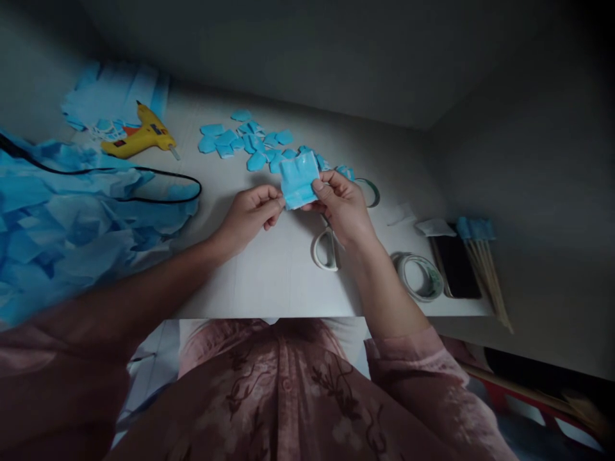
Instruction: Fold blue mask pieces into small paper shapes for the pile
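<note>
A folded light blue fabric piece (pixel 298 179) is held up over the white table. My right hand (pixel 341 203) pinches its right edge between thumb and fingers. At its lower left corner, the fingertips of my left hand (pixel 254 214) are closed on the edge. Behind it lie several small cut blue pieces (pixel 256 160), scattered across the table. White-handled scissors (pixel 325 250) rest below my right hand, their blades partly hidden by it.
A yellow glue gun (pixel 144 136) and a stack of blue sheets (pixel 118 93) are at the back left. A large blue fabric pile (pixel 62 224) with a black cord fills the left. On the right are tape rolls (pixel 421 278), a dark phone (pixel 456 269) and blue-tipped sticks (pixel 485 269).
</note>
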Demonstrator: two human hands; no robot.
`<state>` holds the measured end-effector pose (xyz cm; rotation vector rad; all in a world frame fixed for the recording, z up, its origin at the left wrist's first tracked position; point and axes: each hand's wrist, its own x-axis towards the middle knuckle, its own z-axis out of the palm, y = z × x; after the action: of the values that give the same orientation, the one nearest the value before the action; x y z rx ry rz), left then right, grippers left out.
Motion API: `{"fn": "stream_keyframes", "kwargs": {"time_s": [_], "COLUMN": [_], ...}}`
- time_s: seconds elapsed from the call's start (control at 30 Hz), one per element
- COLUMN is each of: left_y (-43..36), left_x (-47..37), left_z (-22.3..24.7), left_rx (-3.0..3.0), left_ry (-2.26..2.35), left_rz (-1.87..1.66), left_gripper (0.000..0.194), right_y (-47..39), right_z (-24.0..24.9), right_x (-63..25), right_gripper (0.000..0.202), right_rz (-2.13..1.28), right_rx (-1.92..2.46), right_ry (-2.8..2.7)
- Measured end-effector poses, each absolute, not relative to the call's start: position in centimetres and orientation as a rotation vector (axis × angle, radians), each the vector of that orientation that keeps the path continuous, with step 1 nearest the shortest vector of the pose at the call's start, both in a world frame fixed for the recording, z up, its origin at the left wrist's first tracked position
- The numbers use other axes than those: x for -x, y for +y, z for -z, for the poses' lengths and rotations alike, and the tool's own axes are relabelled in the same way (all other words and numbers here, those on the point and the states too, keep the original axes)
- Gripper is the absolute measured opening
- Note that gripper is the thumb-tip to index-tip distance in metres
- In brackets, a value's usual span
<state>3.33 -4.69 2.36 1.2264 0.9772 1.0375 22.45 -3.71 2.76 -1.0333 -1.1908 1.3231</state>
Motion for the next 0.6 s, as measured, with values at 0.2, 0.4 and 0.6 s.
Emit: {"fn": "stream_keyframes", "kwargs": {"time_s": [0.2, 0.4, 0.6], "left_y": [-4.5, -5.5, -5.2], "left_x": [-3.2, -3.0, -3.4], "left_z": [-2.4, -3.0, -2.4], "left_rx": [-1.177, -1.491, -1.508], "left_ry": [1.013, 1.122, 1.14], "left_rz": [-1.28, -1.218, -1.149], "left_gripper": [0.006, 0.017, 0.009], "right_y": [-3.6, -4.2, -4.9], "right_z": [-2.5, -2.4, -2.7], "right_x": [-22.3, -21.4, -20.9], "right_gripper": [0.042, 0.049, 0.05], "right_rz": [-1.171, -0.963, -0.893], "right_rx": [1.032, 1.108, 1.109], "right_ry": [-1.236, -1.368, -1.408]}}
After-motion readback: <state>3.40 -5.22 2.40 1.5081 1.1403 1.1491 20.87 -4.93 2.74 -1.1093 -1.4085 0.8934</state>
